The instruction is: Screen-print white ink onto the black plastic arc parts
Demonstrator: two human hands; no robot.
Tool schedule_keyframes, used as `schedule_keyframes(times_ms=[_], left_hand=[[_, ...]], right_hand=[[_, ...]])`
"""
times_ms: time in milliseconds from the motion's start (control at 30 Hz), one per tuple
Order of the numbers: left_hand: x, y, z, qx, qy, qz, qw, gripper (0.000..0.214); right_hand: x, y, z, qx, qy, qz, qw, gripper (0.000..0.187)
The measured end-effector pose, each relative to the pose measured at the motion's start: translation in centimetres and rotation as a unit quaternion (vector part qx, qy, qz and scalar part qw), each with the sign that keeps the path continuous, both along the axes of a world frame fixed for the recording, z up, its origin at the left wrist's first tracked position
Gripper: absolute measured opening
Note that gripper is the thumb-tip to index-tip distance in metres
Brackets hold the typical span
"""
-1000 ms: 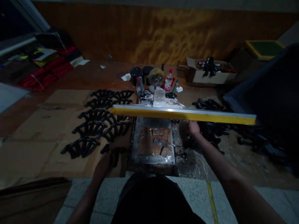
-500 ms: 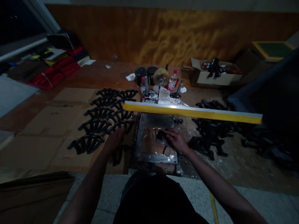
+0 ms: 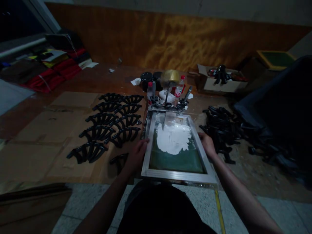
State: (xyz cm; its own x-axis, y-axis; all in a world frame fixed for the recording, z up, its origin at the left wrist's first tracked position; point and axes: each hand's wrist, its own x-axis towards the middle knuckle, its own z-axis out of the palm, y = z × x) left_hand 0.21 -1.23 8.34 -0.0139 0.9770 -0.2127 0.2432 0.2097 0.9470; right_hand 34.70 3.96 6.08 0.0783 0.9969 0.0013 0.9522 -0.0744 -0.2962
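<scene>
A silver screen-printing frame (image 3: 179, 175) lies low over the work spot, its green mesh (image 3: 170, 163) showing toward me. White ink (image 3: 172, 138) spreads over the mesh's far half, and a pale flat scraper (image 3: 170, 118) stands in it. My left hand (image 3: 136, 154) is closed at the frame's left side. At the right side, my right hand (image 3: 207, 145) has its fingers curled against the edge, the tips dark. The base plate and the black part on it are hidden under the frame.
Curved black parts (image 3: 97, 133) lie in rows on cardboard at left; a jumbled pile (image 3: 219, 126) is at right. Behind the hinge clamps (image 3: 168, 105) stand a bottle (image 3: 179, 86), black tubs (image 3: 146, 77) and a tape roll (image 3: 170, 76). A carton (image 3: 225, 85) sits back right.
The frame has swung down from its raised, edge-on position and covers the plate. Both hands have left the area around the plate and black part for the frame's sides.
</scene>
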Motion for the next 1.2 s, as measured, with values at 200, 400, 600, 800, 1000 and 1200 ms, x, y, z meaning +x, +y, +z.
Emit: schedule_keyframes(times_ms=[200,400,600,800,1000,1200], left_hand=[[0.5,-0.9,-7.2,-0.075,0.02,-0.018,0.997,0.062],[0.4,-0.5,-8.4,-0.059,0.021,-0.031,0.998,0.053],[0.6,-0.7,-8.5,-0.058,0.022,-0.024,0.998,0.047],[0.6,-0.7,-8.3,-0.074,0.03,-0.023,0.997,0.046],[0.5,-0.7,-8.4,-0.067,0.036,-0.031,0.997,0.048],[0.5,-0.8,-8.6,-0.072,0.075,-0.042,0.994,0.049]], right_hand=[[-4.4,3.9,2.4,0.126,0.002,0.096,0.987,0.058],[-11.4,4.8,3.3,-0.015,-0.067,0.212,0.975,0.027],[-8.1,1.5,3.0,-0.04,-0.1,0.135,0.985,0.017],[-9.5,1.3,1.2,-0.02,-0.142,0.085,0.986,0.021],[-12.4,1.7,1.1,-0.034,-0.129,0.239,0.962,0.025],[-10.6,-0.8,1.0,-0.059,-0.102,0.399,0.909,0.024]])
